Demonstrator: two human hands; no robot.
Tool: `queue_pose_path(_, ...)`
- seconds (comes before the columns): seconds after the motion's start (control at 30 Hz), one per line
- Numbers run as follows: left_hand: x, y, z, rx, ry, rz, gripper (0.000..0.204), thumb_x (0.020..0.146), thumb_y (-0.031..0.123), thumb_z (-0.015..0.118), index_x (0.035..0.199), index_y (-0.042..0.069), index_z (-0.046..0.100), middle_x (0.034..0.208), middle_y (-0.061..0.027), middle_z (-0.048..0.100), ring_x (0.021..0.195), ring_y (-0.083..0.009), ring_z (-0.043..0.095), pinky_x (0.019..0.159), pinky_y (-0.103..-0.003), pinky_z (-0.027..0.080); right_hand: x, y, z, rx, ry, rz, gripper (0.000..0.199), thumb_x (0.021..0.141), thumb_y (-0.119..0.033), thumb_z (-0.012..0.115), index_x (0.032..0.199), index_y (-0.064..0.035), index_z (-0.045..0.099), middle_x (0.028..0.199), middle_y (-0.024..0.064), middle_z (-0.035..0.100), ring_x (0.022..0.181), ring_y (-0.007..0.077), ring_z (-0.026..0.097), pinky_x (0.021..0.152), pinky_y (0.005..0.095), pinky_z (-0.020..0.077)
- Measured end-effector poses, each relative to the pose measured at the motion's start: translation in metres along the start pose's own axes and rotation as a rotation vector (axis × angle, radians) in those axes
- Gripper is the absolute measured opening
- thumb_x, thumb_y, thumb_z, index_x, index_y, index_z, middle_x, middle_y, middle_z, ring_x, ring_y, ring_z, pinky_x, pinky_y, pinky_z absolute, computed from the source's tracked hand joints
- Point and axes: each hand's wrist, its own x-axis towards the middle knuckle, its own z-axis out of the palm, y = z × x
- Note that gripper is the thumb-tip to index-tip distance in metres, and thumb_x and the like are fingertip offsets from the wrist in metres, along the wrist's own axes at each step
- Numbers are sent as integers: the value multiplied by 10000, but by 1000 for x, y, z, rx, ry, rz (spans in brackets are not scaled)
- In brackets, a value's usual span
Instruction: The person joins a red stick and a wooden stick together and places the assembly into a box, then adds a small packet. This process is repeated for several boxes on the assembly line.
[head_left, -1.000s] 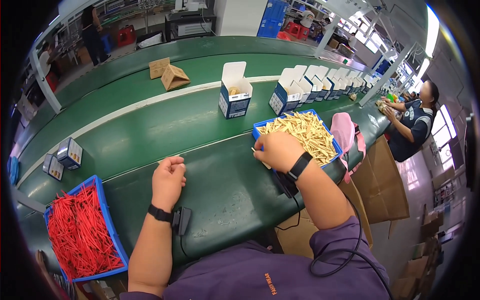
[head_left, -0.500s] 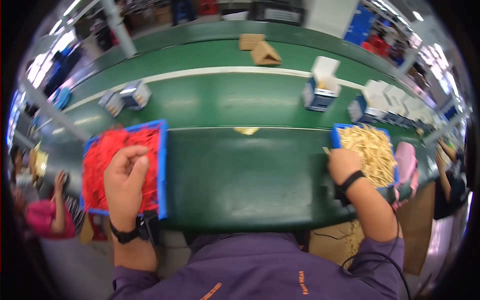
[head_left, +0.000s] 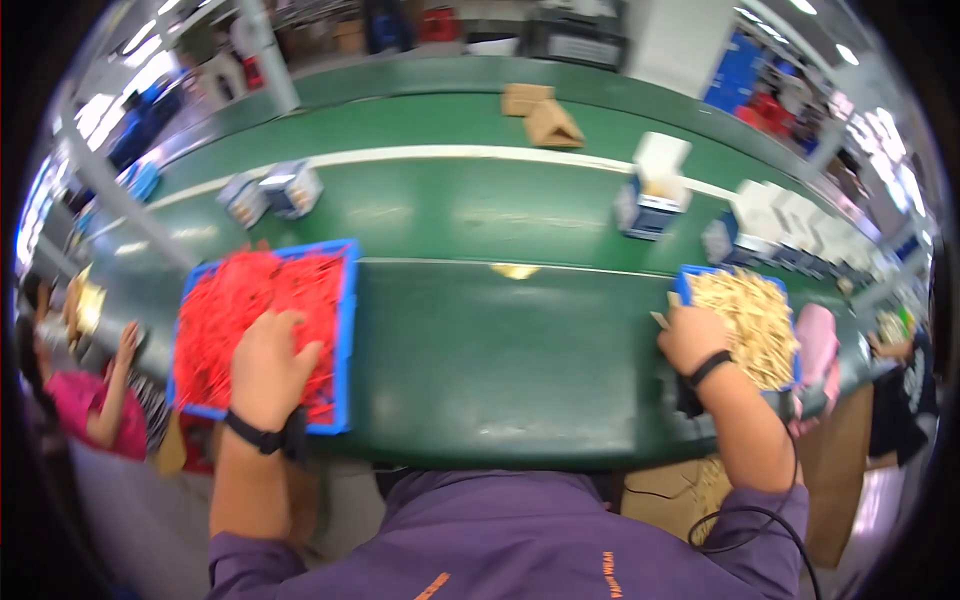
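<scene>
My left hand point(head_left: 272, 365) is over the red shredded strips point(head_left: 225, 310) that heap up in a blue tray point(head_left: 349, 320). Its thumb stands apart from the fingers, and the fingertips reach down at the red heap. To the right, my right hand point(head_left: 695, 338) is at the left edge of a second blue tray point(head_left: 684, 285), full of pale beige strips point(head_left: 760, 325). Its fingers are closed, and a short beige strip point(head_left: 660, 320) pokes out on their left side. Whatever else lies inside that hand is hidden.
Across the green table point(head_left: 500, 360), an opened blue-and-white box point(head_left: 650, 205) stands near a row of similar boxes point(head_left: 790, 225). Two closed boxes point(head_left: 290, 188) sit at left, brown cardboard pieces point(head_left: 552, 125) at the back. A pink bag point(head_left: 815, 345) lies beside the beige tray. Other people work at both sides.
My left hand has turned and lowered, its fingers going from curled to reaching at the red strips. My right hand stays by the beige tray. The whole view has shifted slightly.
</scene>
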Motion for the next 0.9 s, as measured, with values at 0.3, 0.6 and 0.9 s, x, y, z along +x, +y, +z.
queue_pose_path(0.3,13,-17,20,21,-161,6,132,772,65,747,836,18,643,779,-180,634,777,-375,645,703,-468,510,-10,-21,-31,858,243,-81,180,848,-173,717,813,-10,649,739,135,701,673,245,693,634,387,562)
queue_pose_path(0.6,35,1,-5,-316,-79,-104,39,860,3,629,887,7,601,801,-107,616,720,-225,605,684,-351,489,17,-92,1,1708,-67,-301,113,979,-133,655,1023,-32,632,863,23,651,703,88,616,620,259,538)
queue_pose_path(0.9,43,82,5,-987,-80,-167,35,971,40,614,1005,31,607,892,-27,653,740,-106,585,657,-245,455,16,-118,28,1737,-361,-545,179,998,-169,645,1128,-50,612,871,20,635,729,79,592,613,252,494)
